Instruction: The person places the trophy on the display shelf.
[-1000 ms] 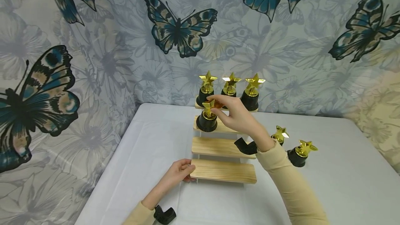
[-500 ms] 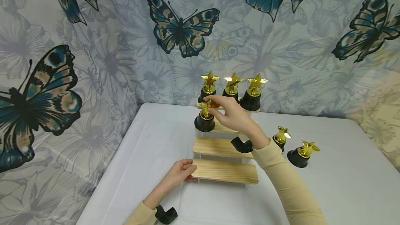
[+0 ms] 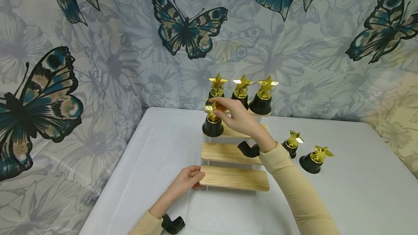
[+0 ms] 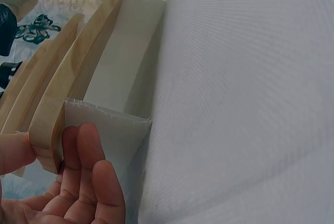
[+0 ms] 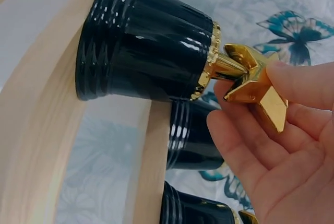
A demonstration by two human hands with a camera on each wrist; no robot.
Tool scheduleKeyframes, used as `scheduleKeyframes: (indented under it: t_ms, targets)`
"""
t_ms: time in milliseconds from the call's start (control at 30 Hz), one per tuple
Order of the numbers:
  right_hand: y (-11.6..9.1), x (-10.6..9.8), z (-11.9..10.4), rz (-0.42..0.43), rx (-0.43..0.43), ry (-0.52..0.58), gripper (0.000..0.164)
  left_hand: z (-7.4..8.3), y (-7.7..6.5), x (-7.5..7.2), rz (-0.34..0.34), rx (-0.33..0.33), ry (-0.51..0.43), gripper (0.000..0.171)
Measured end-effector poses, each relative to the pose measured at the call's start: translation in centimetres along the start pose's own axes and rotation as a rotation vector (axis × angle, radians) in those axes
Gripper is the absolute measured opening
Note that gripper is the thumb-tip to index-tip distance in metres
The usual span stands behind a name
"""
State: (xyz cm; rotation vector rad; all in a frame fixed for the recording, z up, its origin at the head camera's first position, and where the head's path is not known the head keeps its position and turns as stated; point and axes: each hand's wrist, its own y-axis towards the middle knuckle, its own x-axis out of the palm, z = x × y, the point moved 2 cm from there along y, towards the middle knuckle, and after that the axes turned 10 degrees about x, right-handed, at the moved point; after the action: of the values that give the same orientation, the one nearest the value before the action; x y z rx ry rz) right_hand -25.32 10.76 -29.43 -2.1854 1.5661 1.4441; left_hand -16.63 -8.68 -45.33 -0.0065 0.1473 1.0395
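My right hand [image 3: 236, 117] pinches the gold star of a small trophy [image 3: 213, 128] between thumb and fingers. In the right wrist view, that trophy's black base [image 5: 146, 41] sits against the wooden step at the left end of the second step from the top. With my left hand [image 3: 186, 181] I grip the left end of the lowest wooden step [image 3: 235, 178]; the left wrist view shows the thumb on its upper face and the fingers [image 4: 91, 145] curled beneath, by the pale support panel [image 4: 104, 122].
Three star trophies [image 3: 241, 93] stand in a row on the top step. Two more trophies, one upright-looking [image 3: 291, 144] and one leaning in view [image 3: 312, 160], are on the white tablecloth [image 3: 356, 191] right of the stand. Butterfly-patterned fabric [image 3: 294, 46] hangs behind.
The right hand has shifted slightly left with the trophy, which now sits closer to the step's left end. My left hand keeps its grip on the lowest step.
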Motion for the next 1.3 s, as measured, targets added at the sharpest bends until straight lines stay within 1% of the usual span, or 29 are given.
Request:
scheduleKeyframes:
  t_ms: [33, 133, 200, 267, 433, 633, 767, 900, 1033, 1100, 1300]
  targets:
    - [0.0, 0.1, 0.0, -0.001, 0.003, 0.000, 0.034, 0.5, -0.1, 0.0, -0.001, 0.000, 0.002, 0.039]
    - [0.0, 0.2, 0.1, 0.001, 0.007, 0.004, 0.036, 0.7, -0.1, 0.0, -0.005, -0.001, 0.002, 0.039]
    - [0.0, 0.3, 0.1, 0.005, 0.004, 0.008, 0.037, 0.2, 0.0, 0.0, -0.006, 0.001, -0.002, 0.038]
    - [0.0, 0.3, 0.1, 0.006, 0.004, 0.012, 0.038, -0.7, 0.3, -0.1, -0.005, 0.004, -0.006, 0.037]
    - [-0.1, 0.5, 0.1, 0.006, 0.010, 0.023, 0.041, -2.5, 0.7, -0.2, 0.003, -0.002, -0.012, 0.043]
    - [-0.3, 0.6, 0.0, 0.029, 0.004, 0.025, 0.044, -2.8, 0.6, -0.1, 0.009, 0.001, -0.021, 0.046]
    - [-0.6, 0.4, -0.1, 0.078, -0.022, 0.004, 0.046, -2.6, 0.6, -0.1, 0.010, 0.005, -0.019, 0.046]
    - [-1.2, -0.5, -0.5, 0.150, -0.068, -0.017, 0.046, -2.6, 0.7, -0.1, 0.011, 0.000, -0.016, 0.045]
    - [-2.4, -1.8, -0.8, 0.214, -0.110, -0.050, 0.046, -2.8, 0.8, -0.1, 0.006, -0.003, -0.015, 0.043]
    - [-3.2, -2.5, -0.7, 0.235, -0.108, -0.068, 0.047, -2.9, 0.8, -0.1, 0.005, -0.002, -0.021, 0.043]
    - [-5.9, -4.7, -0.2, 0.285, -0.053, -0.117, 0.045, -2.9, 0.8, -0.1, 0.004, -0.004, -0.009, 0.044]
